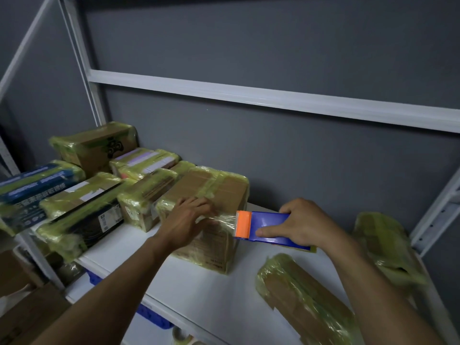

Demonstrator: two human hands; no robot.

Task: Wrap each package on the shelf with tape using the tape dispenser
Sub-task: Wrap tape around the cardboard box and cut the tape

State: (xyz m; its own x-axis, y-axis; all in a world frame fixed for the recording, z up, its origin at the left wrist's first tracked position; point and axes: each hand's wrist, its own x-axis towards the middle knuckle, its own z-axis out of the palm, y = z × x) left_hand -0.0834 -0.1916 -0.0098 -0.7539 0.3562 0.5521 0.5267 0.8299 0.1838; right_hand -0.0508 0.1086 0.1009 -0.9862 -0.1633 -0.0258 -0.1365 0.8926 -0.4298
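Observation:
A brown cardboard package (219, 188), partly bound in yellowish tape, stands on the white shelf (199, 282). My left hand (189, 220) lies on its near top edge with fingers spread flat over the tape. My right hand (303, 224) grips a blue tape dispenser (268, 226) with an orange head, held just right of the package. A clear strip of tape (224, 219) stretches from the orange head to the package under my left fingers.
Several taped packages (82, 195) crowd the shelf's left and back. A long flat taped package (306, 297) lies at front right, a crumpled taped bundle (385, 247) at far right. White shelf posts (433, 220) frame the right side; a grey wall stands behind.

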